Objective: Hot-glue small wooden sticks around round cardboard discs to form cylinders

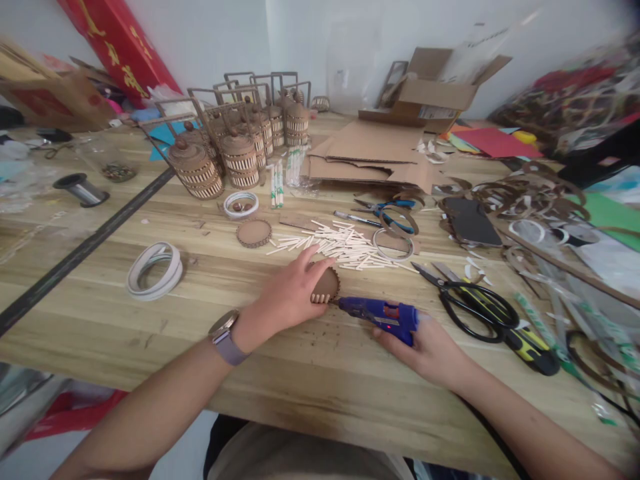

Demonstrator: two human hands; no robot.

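Holding a disc [327,285], left hand [287,297] faces right hand [430,350] clamped on a glue gun [385,313]; contents of cardboard box [435,93] unclear.

Two scissors [475,303], one glue gun [383,313], two cardboard discs [254,233].

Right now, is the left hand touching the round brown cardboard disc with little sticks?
Touching. The head view shows the left hand resting flat on the round brown cardboard disc, fingers covering its left side.
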